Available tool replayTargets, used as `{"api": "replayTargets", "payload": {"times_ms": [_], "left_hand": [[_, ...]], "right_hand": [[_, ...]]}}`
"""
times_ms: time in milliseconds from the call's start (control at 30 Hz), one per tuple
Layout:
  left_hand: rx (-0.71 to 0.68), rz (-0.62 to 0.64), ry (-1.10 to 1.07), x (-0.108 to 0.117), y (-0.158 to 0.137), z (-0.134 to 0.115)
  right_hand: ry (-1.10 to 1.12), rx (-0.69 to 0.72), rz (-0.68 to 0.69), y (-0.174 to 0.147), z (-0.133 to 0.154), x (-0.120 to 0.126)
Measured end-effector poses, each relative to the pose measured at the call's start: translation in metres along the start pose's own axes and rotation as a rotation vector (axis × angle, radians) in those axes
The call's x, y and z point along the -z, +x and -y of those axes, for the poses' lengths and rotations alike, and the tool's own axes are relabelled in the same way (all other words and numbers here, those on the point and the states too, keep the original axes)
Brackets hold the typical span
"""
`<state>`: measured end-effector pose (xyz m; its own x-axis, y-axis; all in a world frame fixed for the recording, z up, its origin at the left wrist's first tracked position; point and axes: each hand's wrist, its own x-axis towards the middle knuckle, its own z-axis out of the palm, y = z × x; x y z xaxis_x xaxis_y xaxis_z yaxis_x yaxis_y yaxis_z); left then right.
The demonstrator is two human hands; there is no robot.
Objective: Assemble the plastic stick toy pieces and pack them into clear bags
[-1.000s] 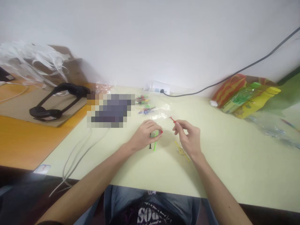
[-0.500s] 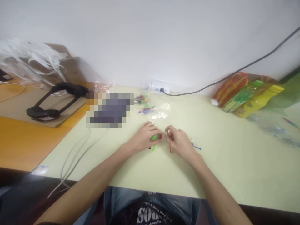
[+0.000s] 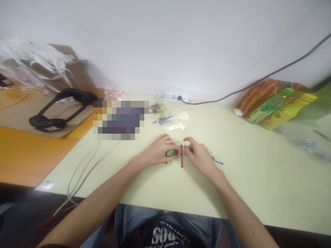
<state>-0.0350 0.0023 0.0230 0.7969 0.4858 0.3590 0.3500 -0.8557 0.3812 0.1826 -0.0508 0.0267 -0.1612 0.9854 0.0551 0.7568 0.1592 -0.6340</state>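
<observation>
My left hand (image 3: 163, 151) curls over the table, its thumb and fingertips closed on a small red piece (image 3: 177, 152) whose kind I cannot make out. Under that palm, partly covered, are a bright green plastic stick (image 3: 170, 163) and a black one (image 3: 166, 155). A thin red plastic stick (image 3: 182, 156) with widened ends lies between my two hands, pointing away from me. Just to its right is my right hand (image 3: 197, 153), index finger stretched out and nothing visible in its fingers. Beyond that hand rests a blue stick (image 3: 219, 162), partly hidden.
Several coloured sticks (image 3: 161, 120) lie by clear plastic wrap (image 3: 181, 124) farther back. A blurred-out dark device (image 3: 122, 120) stands at the left, a black frame (image 3: 63, 110) beyond it. A white socket box (image 3: 174, 93) touches the wall; snack bags (image 3: 274, 106) are at the right.
My right hand has let go of the red stick, which now lies farther left between the hands. Its index finger has straightened. My left hand has hardly moved.
</observation>
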Motion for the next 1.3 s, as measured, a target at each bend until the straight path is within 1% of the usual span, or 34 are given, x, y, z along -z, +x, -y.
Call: {"api": "replayTargets", "payload": {"times_ms": [133, 267, 333, 433, 467, 533, 600, 667, 733, 767, 833, 967, 1033, 1100, 1233, 1300], "left_hand": [[-0.003, -0.006, -0.013, -0.001, 0.0, -0.002], [0.002, -0.011, -0.02, -0.002, 0.0, -0.002], [0.01, -0.009, -0.027, -0.002, -0.001, -0.001], [0.012, 0.0, -0.029, -0.001, -0.001, 0.0], [0.007, 0.005, -0.026, -0.001, -0.001, 0.0], [-0.009, 0.008, -0.012, 0.0, -0.002, 0.0], [-0.028, -0.013, 0.016, -0.001, -0.001, -0.001], [-0.05, -0.066, 0.059, -0.003, 0.0, -0.006], [-0.083, -0.134, 0.1, -0.006, 0.002, -0.014], [-0.104, -0.164, 0.113, -0.008, 0.004, -0.018], [-0.146, -0.201, 0.13, -0.013, 0.006, -0.026], [-0.209, -0.204, 0.156, -0.019, 0.007, -0.032], [-0.219, -0.211, 0.161, -0.019, 0.006, -0.032], [-0.211, -0.208, 0.152, -0.02, 0.006, -0.03], [-0.2, -0.177, 0.12, -0.023, 0.005, -0.028], [-0.198, -0.169, 0.119, -0.024, 0.006, -0.028]], "right_hand": [[0.032, -0.014, -0.081, 0.002, -0.006, 0.01], [0.075, -0.008, -0.168, -0.002, -0.016, 0.04], [0.069, -0.011, -0.132, -0.009, -0.019, 0.058], [0.024, -0.002, 0.035, -0.03, -0.019, 0.072], [0.0, 0.005, 0.084, -0.038, -0.019, 0.072], [-0.077, 0.019, 0.13, -0.054, -0.018, 0.064], [-0.205, 0.019, 0.118, -0.065, -0.018, 0.052], [-0.314, -0.001, 0.1, -0.07, -0.018, 0.038], [-0.324, -0.017, 0.09, -0.071, -0.017, 0.028], [-0.284, -0.019, 0.083, -0.07, -0.016, 0.025], [-0.132, -0.023, 0.06, -0.067, -0.011, 0.021], [0.262, -0.063, -0.015, -0.061, -0.002, 0.019], [0.384, -0.08, -0.061, -0.057, 0.001, 0.016], [0.428, -0.093, -0.085, -0.054, 0.002, 0.012], [0.456, -0.096, -0.057, -0.053, 0.0, 0.0], [0.449, -0.083, -0.066, -0.056, -0.001, -0.003]]}}
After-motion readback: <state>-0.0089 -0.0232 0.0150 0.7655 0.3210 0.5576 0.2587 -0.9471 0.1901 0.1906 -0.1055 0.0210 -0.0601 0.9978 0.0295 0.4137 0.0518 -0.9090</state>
